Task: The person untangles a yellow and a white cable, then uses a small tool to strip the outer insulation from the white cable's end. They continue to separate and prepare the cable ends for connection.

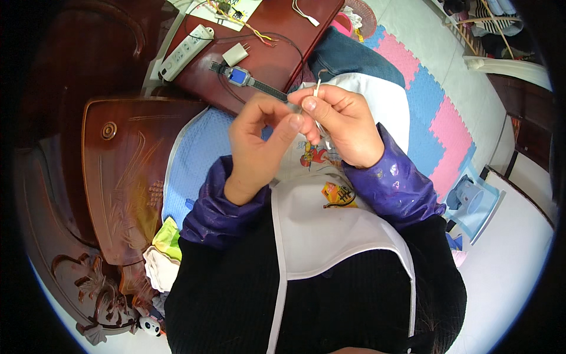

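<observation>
In front of my chest, over the white apron (342, 224), my two hands nearly touch. My right hand (348, 124) pinches a thin white cord (316, 91) between thumb and fingers; one end sticks up with a small curled tip, and part hangs below the fingers. Beside it, my left hand (262, 133) has thumb and fingertips pressed together; whatever they hold is too small to make out. Just beyond my left fingers, a watch with a blue screen (238, 75) and a dark strap lies on the reddish-brown table (265, 44).
On the table are a white power strip (186, 53), a white charger plug (236, 54), coloured wires (250, 26) on paper and a white cable end (312, 20). A carved wooden chair (118, 177) with a blue cushion (197, 159) is at left. Pink and blue foam mats (424, 100) lie right.
</observation>
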The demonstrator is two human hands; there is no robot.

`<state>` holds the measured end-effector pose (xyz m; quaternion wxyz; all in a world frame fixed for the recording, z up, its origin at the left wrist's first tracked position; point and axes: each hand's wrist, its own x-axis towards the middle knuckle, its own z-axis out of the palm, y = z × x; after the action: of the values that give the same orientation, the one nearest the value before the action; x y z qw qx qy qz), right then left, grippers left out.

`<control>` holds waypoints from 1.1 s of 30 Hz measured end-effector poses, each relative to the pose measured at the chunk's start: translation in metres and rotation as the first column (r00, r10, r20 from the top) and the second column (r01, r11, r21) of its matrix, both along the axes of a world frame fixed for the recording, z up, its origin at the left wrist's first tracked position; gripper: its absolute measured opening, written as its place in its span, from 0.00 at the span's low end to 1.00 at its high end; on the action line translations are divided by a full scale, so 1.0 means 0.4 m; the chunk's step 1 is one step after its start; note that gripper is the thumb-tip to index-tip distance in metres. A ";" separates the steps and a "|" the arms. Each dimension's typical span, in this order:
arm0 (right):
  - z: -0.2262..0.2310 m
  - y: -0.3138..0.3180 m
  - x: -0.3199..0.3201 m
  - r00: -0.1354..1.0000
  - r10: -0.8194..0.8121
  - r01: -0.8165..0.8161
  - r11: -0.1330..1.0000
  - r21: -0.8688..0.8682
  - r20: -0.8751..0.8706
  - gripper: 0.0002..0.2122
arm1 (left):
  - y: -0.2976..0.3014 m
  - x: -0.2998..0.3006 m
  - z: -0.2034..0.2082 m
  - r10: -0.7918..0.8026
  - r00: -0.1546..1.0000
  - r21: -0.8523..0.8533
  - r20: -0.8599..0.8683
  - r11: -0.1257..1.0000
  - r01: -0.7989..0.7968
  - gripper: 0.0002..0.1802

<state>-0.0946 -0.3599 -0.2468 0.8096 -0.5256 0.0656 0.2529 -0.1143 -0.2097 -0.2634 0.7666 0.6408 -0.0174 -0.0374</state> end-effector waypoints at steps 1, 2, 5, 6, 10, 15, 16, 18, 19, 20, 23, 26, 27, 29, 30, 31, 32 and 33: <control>0.012 -0.004 -0.008 1.000 0.014 -0.014 1.000 -0.017 0.002 0.09 | 0.003 0.008 0.016 -0.006 1.000 0.043 0.018 0.999 0.005 0.06; 0.020 -0.007 -0.014 1.000 0.030 -0.029 0.999 -0.033 0.006 0.09 | 0.004 0.017 0.032 -0.010 0.999 0.088 0.038 0.996 0.007 0.06; 0.041 -0.007 -0.033 0.997 0.039 -0.028 0.987 -0.161 0.061 0.09 | -0.007 0.038 0.067 -0.034 0.980 0.282 0.196 0.959 -0.023 0.06; 0.047 -0.008 -0.038 0.995 0.044 -0.026 0.977 -0.210 0.085 0.09 | -0.007 0.042 0.072 -0.060 0.964 0.381 0.257 0.923 -0.044 0.06; 0.046 -0.013 -0.051 0.988 0.037 0.005 0.965 -0.263 0.152 0.07 | -0.009 0.036 0.073 -0.108 0.970 0.297 0.220 0.954 0.039 0.05; 0.050 -0.030 -0.060 0.989 -0.068 0.066 0.998 0.014 0.132 0.05 | -0.010 0.027 0.058 -0.200 0.975 -0.230 -0.100 0.958 0.173 0.02; 0.052 -0.030 -0.059 0.990 -0.054 0.057 0.998 -0.026 0.127 0.04 | -0.011 0.024 0.057 -0.195 0.969 -0.291 -0.154 0.946 0.144 0.02; 0.054 -0.031 -0.058 0.993 -0.029 0.042 0.993 -0.109 0.117 0.04 | -0.024 0.017 0.053 -0.198 0.946 -0.409 -0.258 0.909 0.079 0.03; 0.056 -0.026 -0.059 0.990 -0.060 0.071 0.994 -0.084 0.130 0.03 | -0.032 0.015 0.052 -0.201 0.944 -0.467 -0.260 0.882 0.059 0.03; 0.059 -0.017 -0.058 0.985 -0.092 0.100 0.993 -0.056 0.143 0.03 | -0.042 0.015 0.052 -0.204 0.943 -0.521 -0.262 0.853 0.040 0.03; 0.054 -0.017 -0.065 0.985 -0.148 0.155 0.985 -0.075 0.093 0.03 | -0.035 0.049 0.045 -0.095 0.974 -0.596 -0.206 0.801 -0.047 0.04; 0.025 -0.039 -0.078 0.978 -0.206 0.207 0.977 -0.051 0.025 0.02 | -0.013 0.104 0.046 0.028 0.994 -0.524 -0.108 0.848 -0.081 0.03; 0.015 -0.048 -0.081 0.973 -0.231 0.231 0.972 -0.030 0.006 0.02 | -0.014 0.120 0.051 -0.006 0.999 -0.436 -0.047 0.900 -0.015 0.04; -0.001 -0.067 -0.084 0.958 -0.285 0.285 0.959 -0.010 -0.017 0.02 | -0.034 0.150 0.061 -0.087 0.995 -0.251 0.038 0.963 0.094 0.04; -0.003 -0.077 -0.084 0.950 -0.312 0.312 0.950 -0.001 -0.029 0.02 | -0.050 0.165 0.065 -0.131 0.989 -0.159 0.062 0.977 0.139 0.04; -0.002 -0.086 -0.085 0.943 -0.333 0.333 0.943 0.000 -0.019 0.02 | -0.064 0.177 0.070 -0.176 0.981 -0.065 0.083 0.981 0.181 0.04; -0.002 -0.095 -0.086 0.935 -0.353 0.353 0.935 0.008 -0.011 0.02 | -0.079 0.182 0.079 -0.241 0.966 -0.003 0.098 0.970 0.243 0.03; -0.001 -0.104 -0.087 0.928 -0.373 0.373 0.928 0.017 -0.002 0.02 | -0.092 0.184 0.090 -0.305 0.946 0.061 0.110 0.952 0.300 0.03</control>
<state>-0.1292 -0.4017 -0.2472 0.8473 -0.4969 0.1617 0.0949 -0.0405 -0.2464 -0.2272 0.7355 0.6479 -0.1598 -0.1168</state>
